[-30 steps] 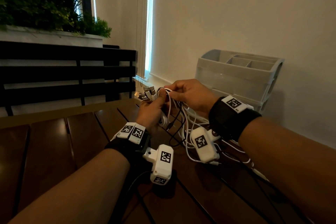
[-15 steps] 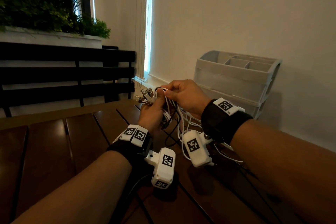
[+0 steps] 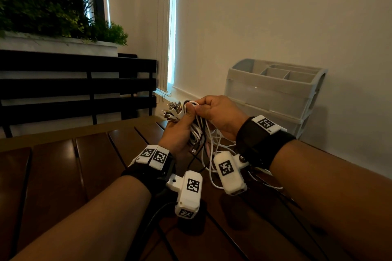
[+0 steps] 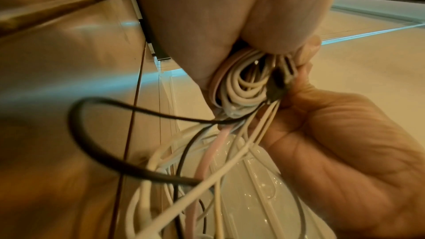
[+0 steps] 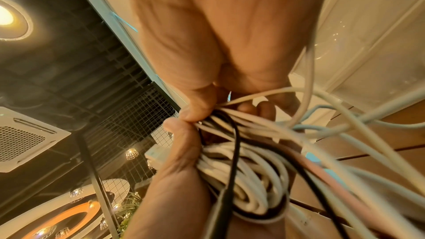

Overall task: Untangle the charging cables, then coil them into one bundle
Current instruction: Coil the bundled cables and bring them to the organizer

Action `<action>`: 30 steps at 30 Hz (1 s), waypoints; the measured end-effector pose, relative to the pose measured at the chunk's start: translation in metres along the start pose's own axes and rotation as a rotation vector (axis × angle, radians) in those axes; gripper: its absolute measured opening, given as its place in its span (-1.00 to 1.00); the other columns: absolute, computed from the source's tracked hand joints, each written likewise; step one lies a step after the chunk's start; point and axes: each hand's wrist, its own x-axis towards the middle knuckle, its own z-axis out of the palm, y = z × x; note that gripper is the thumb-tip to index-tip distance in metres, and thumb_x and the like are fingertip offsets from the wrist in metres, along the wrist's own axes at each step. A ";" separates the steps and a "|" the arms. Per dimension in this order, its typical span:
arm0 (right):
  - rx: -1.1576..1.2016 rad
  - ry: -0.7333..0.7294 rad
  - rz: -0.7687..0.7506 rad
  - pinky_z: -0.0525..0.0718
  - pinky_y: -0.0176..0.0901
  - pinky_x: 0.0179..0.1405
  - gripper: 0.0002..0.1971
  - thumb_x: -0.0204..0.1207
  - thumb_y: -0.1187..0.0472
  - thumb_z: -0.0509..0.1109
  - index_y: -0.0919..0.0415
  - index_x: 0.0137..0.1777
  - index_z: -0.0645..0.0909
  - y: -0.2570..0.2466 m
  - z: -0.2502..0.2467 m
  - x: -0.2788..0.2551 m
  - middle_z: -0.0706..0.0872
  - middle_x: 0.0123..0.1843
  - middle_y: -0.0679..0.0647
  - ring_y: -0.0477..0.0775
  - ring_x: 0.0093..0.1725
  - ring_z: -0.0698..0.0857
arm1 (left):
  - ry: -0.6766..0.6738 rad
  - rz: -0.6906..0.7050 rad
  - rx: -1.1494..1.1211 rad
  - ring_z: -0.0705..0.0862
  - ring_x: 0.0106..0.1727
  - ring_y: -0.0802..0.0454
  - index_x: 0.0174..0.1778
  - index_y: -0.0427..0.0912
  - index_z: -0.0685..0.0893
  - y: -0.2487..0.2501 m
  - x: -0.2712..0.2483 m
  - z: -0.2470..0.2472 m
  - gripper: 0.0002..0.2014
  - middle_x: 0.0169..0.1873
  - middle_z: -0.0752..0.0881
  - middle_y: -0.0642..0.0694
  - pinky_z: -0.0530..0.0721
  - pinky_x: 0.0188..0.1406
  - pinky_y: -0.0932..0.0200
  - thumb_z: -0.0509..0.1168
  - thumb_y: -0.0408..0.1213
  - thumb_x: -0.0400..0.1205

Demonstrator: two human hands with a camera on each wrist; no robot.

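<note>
At the centre of the head view, the left hand (image 3: 180, 131) grips a coiled bunch of charging cables (image 3: 197, 133), thumb pressed on top. The right hand (image 3: 218, 114), just right of it and touching, pinches a white loop at the top of the same bunch. Metal plugs (image 3: 172, 110) fan out to the upper left of the fists. Loose white, black and pink strands hang below toward the slatted wooden table (image 3: 84, 165). A grey plastic drawer organiser (image 3: 273, 93) stands at right against the wall.
</note>
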 end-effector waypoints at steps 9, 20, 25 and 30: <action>0.046 0.002 0.079 0.43 -0.18 -0.58 -0.79 0.54 0.21 0.46 0.38 0.03 0.70 0.002 -0.003 -0.001 0.58 -0.21 0.32 0.05 -0.54 0.40 | -0.041 0.004 -0.101 0.79 -0.03 -0.33 0.22 -0.36 0.66 0.002 -0.007 0.008 -0.34 0.01 0.76 -0.46 0.76 -0.11 -0.11 0.39 0.14 0.41; 0.187 0.013 0.119 0.56 0.17 -0.10 -0.83 0.60 0.40 0.31 0.25 -0.01 0.73 -0.001 0.007 -0.003 0.67 0.01 0.54 0.29 -0.07 0.52 | -0.063 0.024 -0.102 0.79 0.01 -0.25 0.18 -0.27 0.71 0.001 -0.004 0.007 -0.57 0.00 0.78 -0.35 0.72 -0.07 -0.09 0.42 -0.05 0.50; 0.208 -0.074 0.119 0.69 0.13 0.21 -0.74 0.63 0.47 0.20 0.34 0.18 0.67 0.002 0.008 -0.002 0.73 0.11 0.36 0.30 0.06 0.71 | 0.013 0.017 -0.116 0.78 0.06 -0.31 0.14 -0.27 0.71 0.003 -0.004 0.006 -0.55 0.02 0.79 -0.38 0.71 0.05 -0.21 0.47 -0.09 0.40; -0.006 -0.248 0.156 0.73 -0.22 -0.08 -0.56 0.60 0.31 0.33 0.20 0.48 0.43 0.007 -0.002 -0.002 0.74 -0.01 0.13 -0.08 -0.17 0.75 | 0.101 0.014 -0.068 0.81 -0.01 -0.28 0.06 -0.30 0.72 0.007 -0.001 0.000 -0.48 -0.05 0.81 -0.33 0.73 -0.02 -0.17 0.50 0.02 0.32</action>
